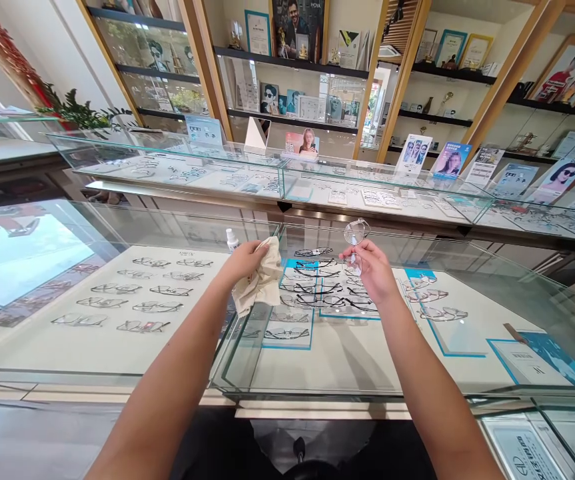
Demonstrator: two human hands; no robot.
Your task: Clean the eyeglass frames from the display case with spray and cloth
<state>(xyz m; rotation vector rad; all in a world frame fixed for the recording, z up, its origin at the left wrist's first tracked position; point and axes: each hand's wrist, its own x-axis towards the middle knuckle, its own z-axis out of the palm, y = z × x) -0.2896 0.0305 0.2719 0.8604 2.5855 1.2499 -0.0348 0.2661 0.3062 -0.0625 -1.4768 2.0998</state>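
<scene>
over a glass display case (337,370), the person's two hands are raised, well apart from each other. the left hand (241,261) is closed on a crumpled cream cloth (262,287), pinched near its upper edge between thumb and fingers, the rest of it drooping close to the seam where two cases meet. the right hand (376,270) grips a pair of thin-rimmed glasses (356,232) with its fingertips; one round clear lens stands up above the fingers, while the lower part is partly hidden and hard to make out. so the held glasses are in the air above the case, to the right of the cloth and not touching it. just behind the left hand shows the top of a white spray bottle (232,239). between the hands lie dark frames (314,289) in rows, some over blue-edged boards (294,343). more spectacles (116,289) sit in pairs in the case to the left, and a few paler frames (443,313) lie to the right. beyond, a second glass counter (312,212) carries upright picture cards (450,161).
</scene>
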